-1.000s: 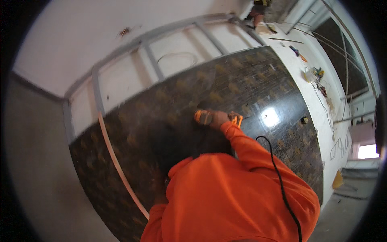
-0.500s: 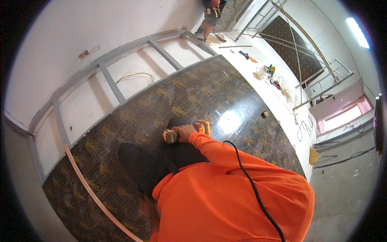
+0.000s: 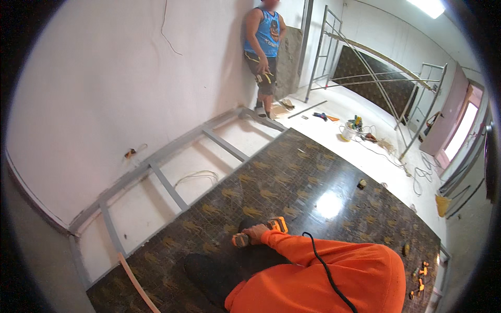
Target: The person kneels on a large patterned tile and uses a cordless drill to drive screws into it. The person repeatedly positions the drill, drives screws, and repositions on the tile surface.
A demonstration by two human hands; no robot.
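Note:
My right hand (image 3: 255,233) is wrapped round an orange and black cordless drill (image 3: 278,225), resting over my dark-clothed knee. The drill's rounded end pokes out on the left of my fingers and its base on the right. Beneath me lies a dark patterned panel (image 3: 266,193) with yellowish printed figures and a glossy glare spot. A thin, pale pinkish strip (image 3: 136,284) lies at the panel's left side, curving down to the lower edge. My left hand is out of view.
A grey metal frame (image 3: 169,182) runs between panel and wall. By the wall stands a person in a blue tank top (image 3: 270,34). Metal scaffolding (image 3: 373,81) rises at the far right. A white bucket (image 3: 347,133), cables and tools sit on the floor; small yellow tools (image 3: 421,284) lie at right.
The view has tilted up, bringing more of the standing person and the scaffolding into sight. My right hand still holds the drill over the knee.

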